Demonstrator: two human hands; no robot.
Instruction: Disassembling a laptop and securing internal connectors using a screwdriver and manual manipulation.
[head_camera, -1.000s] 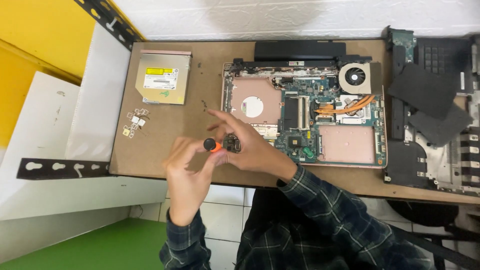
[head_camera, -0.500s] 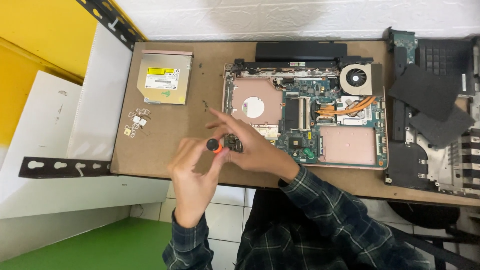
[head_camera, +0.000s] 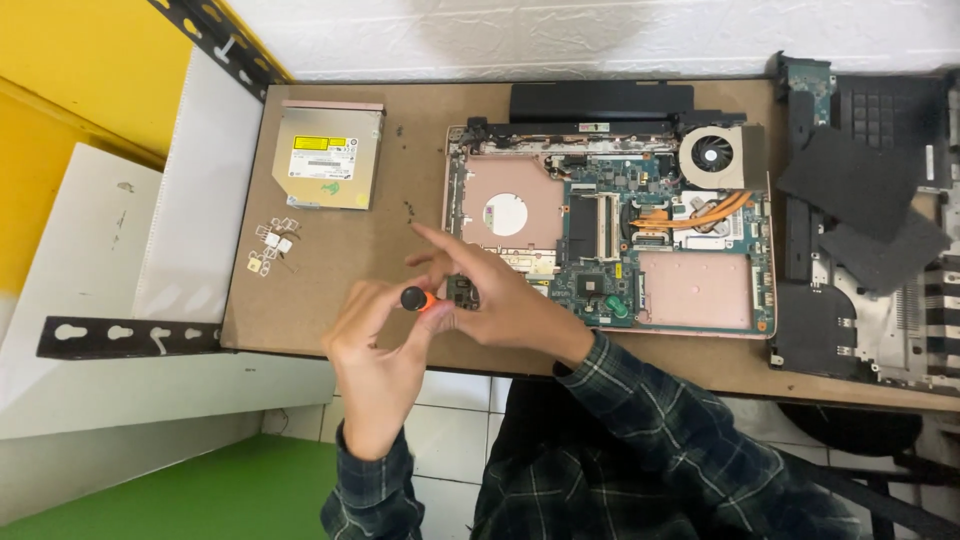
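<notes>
hands (head_camera: 440, 310) unmoved since before, screwdriver (head_camera: 415, 298) against small part (head_camera: 462, 292).

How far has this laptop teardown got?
Done, by the look of it: the laptop base lies open with its board bare, the optical drive sits apart, and small metal bits are set aside. In hand: the left hand works an orange-handled screwdriver on a small part that the right hand holds. Left: the fan remains mounted.
</notes>
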